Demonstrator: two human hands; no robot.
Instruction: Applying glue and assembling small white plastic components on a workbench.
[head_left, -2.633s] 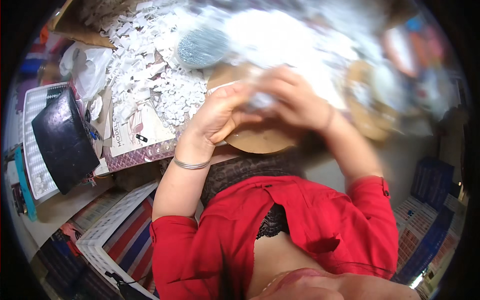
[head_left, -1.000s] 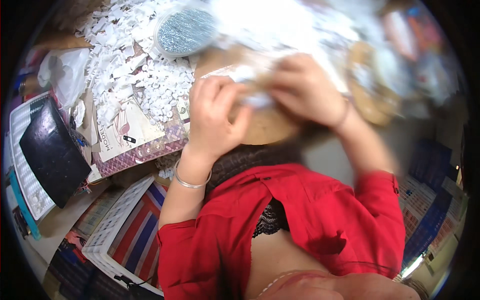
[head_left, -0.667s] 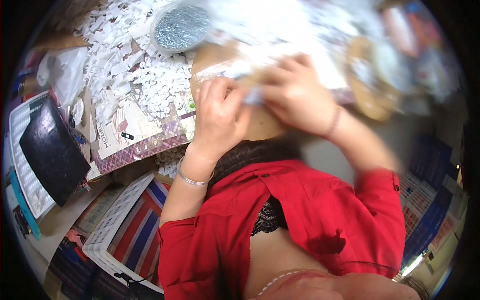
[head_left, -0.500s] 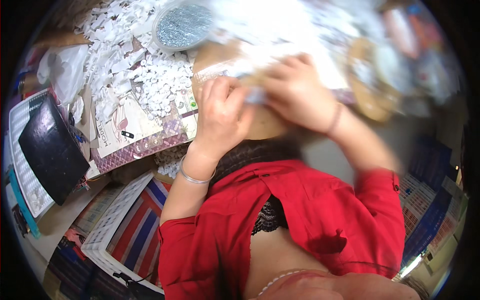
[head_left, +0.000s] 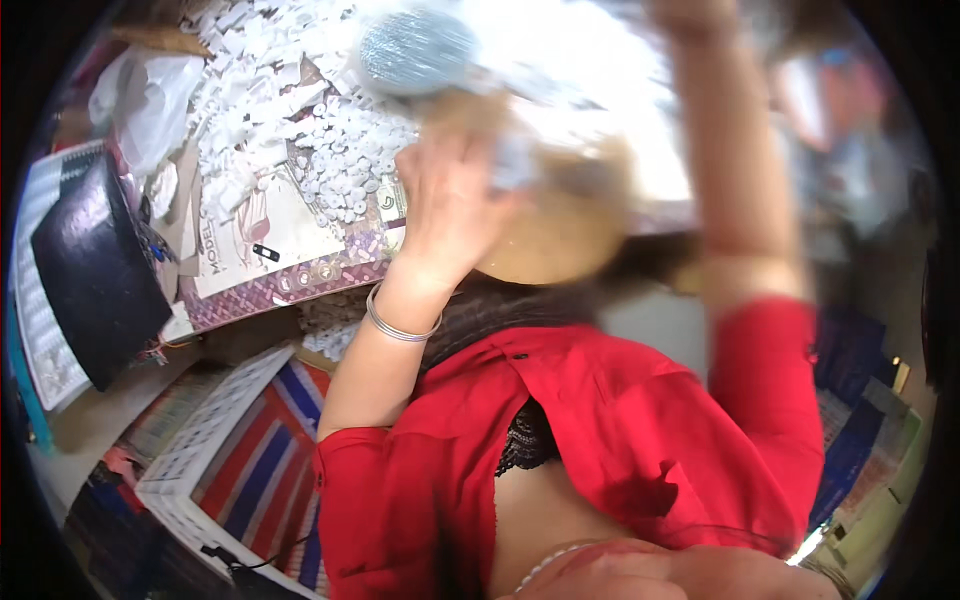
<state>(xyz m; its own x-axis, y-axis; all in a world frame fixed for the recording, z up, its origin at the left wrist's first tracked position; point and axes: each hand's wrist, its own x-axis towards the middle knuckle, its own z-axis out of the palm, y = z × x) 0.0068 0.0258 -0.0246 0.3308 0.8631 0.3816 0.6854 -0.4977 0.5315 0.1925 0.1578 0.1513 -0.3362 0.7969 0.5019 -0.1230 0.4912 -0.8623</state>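
Note:
My left hand (head_left: 452,195), with a silver bangle on its wrist, is over a round tan board (head_left: 560,245) at the table's near edge. Its fingers are curled, and a small pale bluish piece (head_left: 515,165) shows blurred between thumb and fingers; its kind cannot be made out. My right hand (head_left: 695,15) is at the upper edge of the view, smeared by motion and partly cut off, so its fingers do not show. Beyond my left hand stands a round tub (head_left: 415,50) of small shiny metal pieces. Left of it lie many small white plastic parts (head_left: 345,165).
A patterned sheet (head_left: 290,290) covers the table's near edge. At the left are a clear plastic bag (head_left: 155,105) and a black curved panel (head_left: 100,270) on a white basket. A white crate (head_left: 205,440) holding striped fabric stands below. Blurred bagged items (head_left: 830,100) lie far right.
My right hand has left the pale piece and swung up and away to the far right. My left hand stays near the board with the piece. The view has shifted slightly.

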